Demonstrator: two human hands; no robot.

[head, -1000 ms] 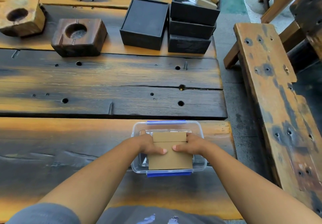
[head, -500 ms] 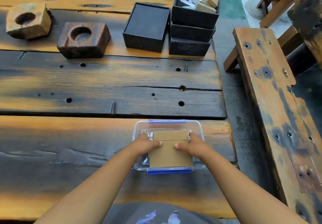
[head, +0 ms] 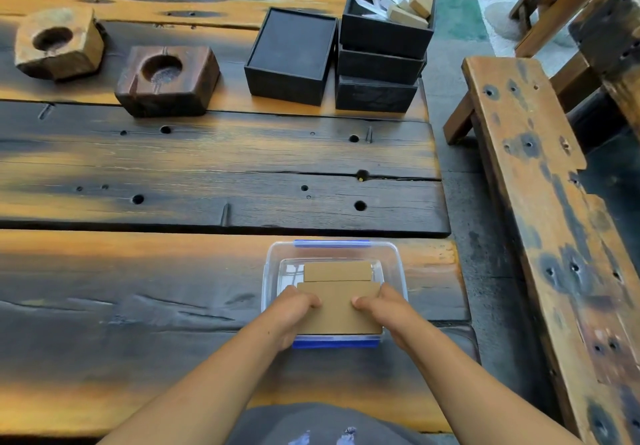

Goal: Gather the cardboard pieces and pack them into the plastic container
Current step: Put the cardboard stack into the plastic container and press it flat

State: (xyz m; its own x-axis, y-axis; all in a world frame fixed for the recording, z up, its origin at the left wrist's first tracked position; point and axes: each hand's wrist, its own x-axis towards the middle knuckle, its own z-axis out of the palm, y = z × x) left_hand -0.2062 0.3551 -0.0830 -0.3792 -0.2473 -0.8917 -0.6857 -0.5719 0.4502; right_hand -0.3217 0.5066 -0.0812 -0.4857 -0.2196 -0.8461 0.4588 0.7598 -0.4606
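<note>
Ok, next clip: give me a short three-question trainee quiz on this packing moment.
1. True or false: both hands hold the large cardboard piece over the plastic container.
2. Which hand grips the piece's right edge: A) left hand B) right hand?
3. What lies in the container beyond the large piece?

Key:
1. True.
2. B.
3. A smaller cardboard piece.
</note>
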